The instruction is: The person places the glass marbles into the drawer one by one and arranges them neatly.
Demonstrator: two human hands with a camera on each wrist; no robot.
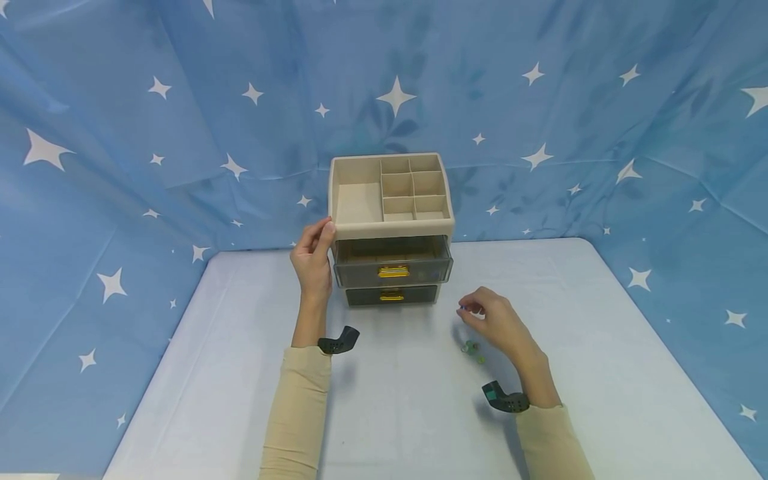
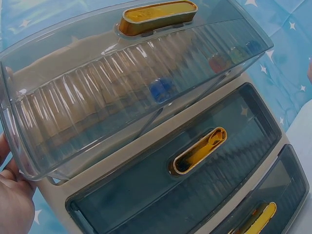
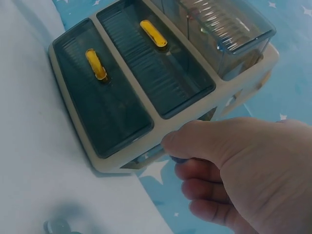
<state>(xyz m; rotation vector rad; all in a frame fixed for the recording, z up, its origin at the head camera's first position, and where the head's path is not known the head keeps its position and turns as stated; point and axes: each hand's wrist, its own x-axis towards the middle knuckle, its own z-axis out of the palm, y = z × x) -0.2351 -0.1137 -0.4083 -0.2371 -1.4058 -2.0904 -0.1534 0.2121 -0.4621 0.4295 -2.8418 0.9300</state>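
A beige desktop drawer organizer stands on the table, its smoky clear top drawer pulled out. My left hand holds the organizer's upper left front corner, thumb at the front. Through the drawer's clear front in the left wrist view show a blue piece, a red piece and others at the right end. My right hand pinches a small dark blue piece between thumb and forefinger, right of the organizer and apart from it. The fingers mostly hide that piece.
Several small greenish translucent pieces lie on the white table below my right hand. The organizer's top has open compartments. Lower drawers with gold handles are closed. A blue star-patterned cloth hangs behind.
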